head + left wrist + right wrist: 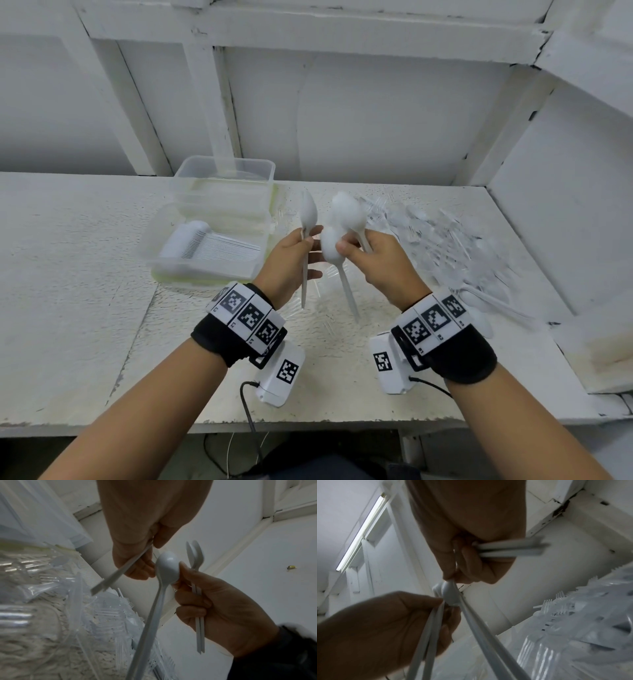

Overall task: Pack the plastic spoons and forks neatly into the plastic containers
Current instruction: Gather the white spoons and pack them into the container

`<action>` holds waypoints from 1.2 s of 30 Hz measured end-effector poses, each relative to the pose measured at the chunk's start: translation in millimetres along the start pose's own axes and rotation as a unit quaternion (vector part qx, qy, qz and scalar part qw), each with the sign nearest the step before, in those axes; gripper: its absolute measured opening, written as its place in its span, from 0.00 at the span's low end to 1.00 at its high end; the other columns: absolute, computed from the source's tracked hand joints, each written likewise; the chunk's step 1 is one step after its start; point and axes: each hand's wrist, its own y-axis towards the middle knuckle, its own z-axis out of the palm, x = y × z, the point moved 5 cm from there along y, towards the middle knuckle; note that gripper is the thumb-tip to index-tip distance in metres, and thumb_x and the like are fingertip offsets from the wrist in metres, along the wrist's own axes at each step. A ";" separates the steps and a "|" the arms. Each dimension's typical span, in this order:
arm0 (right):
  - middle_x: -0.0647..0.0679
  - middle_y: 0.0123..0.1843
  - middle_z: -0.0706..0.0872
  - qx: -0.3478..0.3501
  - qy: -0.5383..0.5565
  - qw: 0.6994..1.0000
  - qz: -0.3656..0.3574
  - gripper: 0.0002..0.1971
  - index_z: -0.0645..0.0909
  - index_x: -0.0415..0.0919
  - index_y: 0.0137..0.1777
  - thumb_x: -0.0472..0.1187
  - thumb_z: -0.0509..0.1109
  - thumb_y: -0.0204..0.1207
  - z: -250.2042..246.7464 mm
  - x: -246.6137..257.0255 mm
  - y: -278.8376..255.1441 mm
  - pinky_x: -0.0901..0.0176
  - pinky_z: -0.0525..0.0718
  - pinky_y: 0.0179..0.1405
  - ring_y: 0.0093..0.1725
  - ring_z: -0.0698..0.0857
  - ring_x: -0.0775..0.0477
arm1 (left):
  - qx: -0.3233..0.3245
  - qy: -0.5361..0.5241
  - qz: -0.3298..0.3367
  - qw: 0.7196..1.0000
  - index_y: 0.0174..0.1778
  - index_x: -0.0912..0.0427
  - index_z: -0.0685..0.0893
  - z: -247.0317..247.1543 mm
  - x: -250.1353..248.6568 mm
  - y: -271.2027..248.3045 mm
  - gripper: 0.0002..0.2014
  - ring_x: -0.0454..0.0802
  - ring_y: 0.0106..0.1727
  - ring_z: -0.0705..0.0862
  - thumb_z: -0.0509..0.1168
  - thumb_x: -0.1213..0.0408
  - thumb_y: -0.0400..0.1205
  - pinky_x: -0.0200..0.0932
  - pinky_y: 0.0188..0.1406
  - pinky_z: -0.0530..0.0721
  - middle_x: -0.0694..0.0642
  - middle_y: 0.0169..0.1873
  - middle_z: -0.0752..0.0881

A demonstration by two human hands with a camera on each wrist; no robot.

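Above the table my left hand (pixel 301 260) grips the handle of one white spoon (pixel 308 212), bowl up. My right hand (pixel 356 253) holds a small bundle of white spoons (pixel 346 209) in its curled fingers. Its thumb and forefinger also pinch the bowl of another spoon (pixel 330 248), whose handle hangs down between the hands. In the left wrist view the pinched bowl (pixel 167 566) sits beside the left hand's fingers (pixel 137 569). The near clear container (pixel 152 263) holds a neat row of white spoons (pixel 205 245). Behind it stands a second clear container (pixel 224 161).
A loose heap of clear plastic forks and spoons (pixel 442 240) covers the table's right side, up to the right wall. A white spoon (pixel 493 301) lies at its near edge. The white wall with its beams rises just behind the containers.
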 end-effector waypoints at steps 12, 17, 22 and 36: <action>0.49 0.27 0.71 0.024 0.268 0.962 0.040 0.07 0.78 0.42 0.40 0.36 0.64 0.81 -0.1 4.5 16.3 0.69 0.60 0.14 0.16 0.62 0.60 | 0.174 -0.090 -0.111 0.974 0.46 0.66 0.78 18.9 3.9 -11.6 0.16 0.53 0.29 0.82 0.44 0.73 0.80 0.43 0.34 0.83 0.59 0.27 0.82; 0.50 0.32 0.77 0.017 0.222 0.974 0.035 0.03 0.76 0.46 0.49 0.37 0.63 0.82 -1.1 -1.0 16.3 0.69 0.63 0.15 0.17 0.64 0.61 | 0.206 -0.115 -0.127 0.964 0.47 0.63 0.77 14.4 5.5 -9.0 0.13 0.46 0.19 0.71 0.53 0.68 0.69 0.37 0.21 0.73 0.53 0.21 0.72; 0.48 0.37 0.75 -0.003 0.126 0.991 0.038 0.08 0.75 0.44 0.60 0.41 0.58 0.84 0.0 -2.4 16.9 0.68 0.64 0.17 0.18 0.65 0.61 | 0.225 -0.052 -0.138 0.963 0.48 0.62 0.76 14.4 8.8 -8.1 0.11 0.45 0.20 0.71 0.56 0.64 0.72 0.36 0.21 0.72 0.51 0.21 0.71; 0.53 0.36 0.80 0.030 -0.063 0.998 -0.007 0.12 0.75 0.44 0.52 0.53 0.58 0.82 10.9 6.1 17.6 0.68 0.74 0.29 0.32 0.79 0.59 | 0.316 0.219 -0.122 0.915 0.58 0.63 0.69 21.0 6.4 -18.0 0.07 0.48 0.29 0.84 0.53 0.65 0.87 0.43 0.38 0.85 0.52 0.26 0.83</action>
